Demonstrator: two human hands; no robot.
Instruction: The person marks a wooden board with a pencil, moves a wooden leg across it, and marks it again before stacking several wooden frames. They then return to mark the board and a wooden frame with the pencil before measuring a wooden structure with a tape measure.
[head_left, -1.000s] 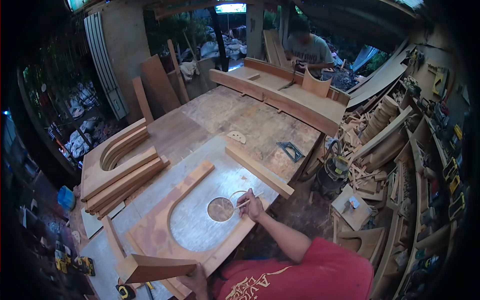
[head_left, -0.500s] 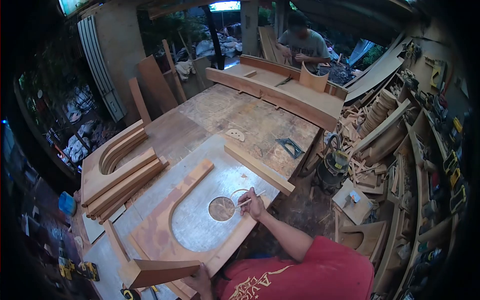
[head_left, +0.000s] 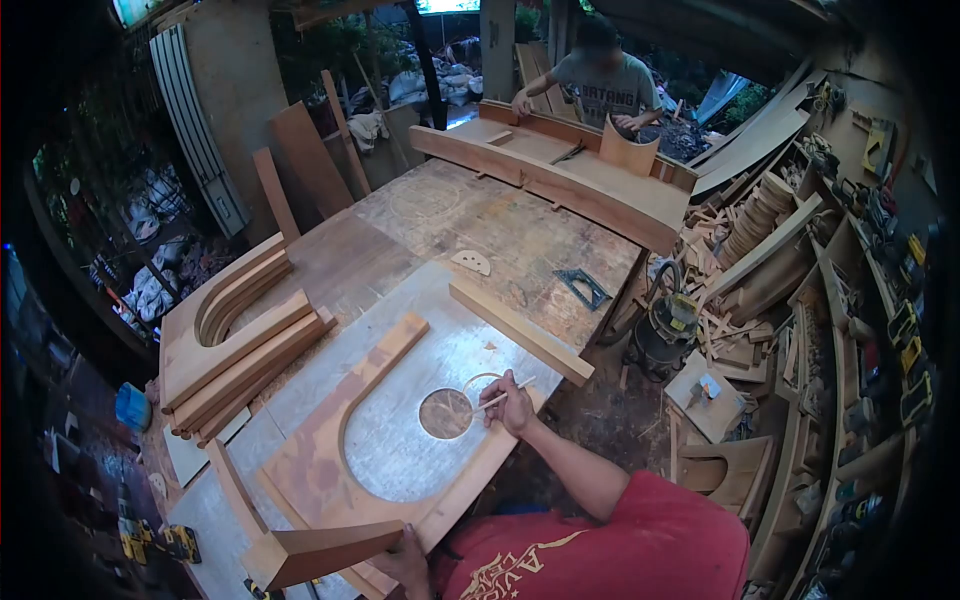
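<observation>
Between the fingers of my right hand [head_left: 508, 404] is a thin pale stick [head_left: 492, 402], which looks like a pencil. The hand is over the edge of a U-shaped wooden piece [head_left: 318, 462], beside a round hole [head_left: 445, 414] in the grey board [head_left: 385, 440]. Near the front edge, my left hand [head_left: 408, 565] grips the end of an upright wooden block [head_left: 325, 550]. A straight wooden strip [head_left: 520, 332] lies across the far side of the grey board.
Stacked curved wooden pieces [head_left: 245, 350] are at the left, with yellow drills [head_left: 160, 540] below. A blue-black square tool [head_left: 582, 289] lies on the table. Beyond a long wooden frame [head_left: 540, 187] stands another person [head_left: 608, 85]. A vacuum [head_left: 668, 325] stands at the right.
The other person has straightened up and spread their hands, one onto the frame's far edge and one near the curved piece. My hands have barely moved.
</observation>
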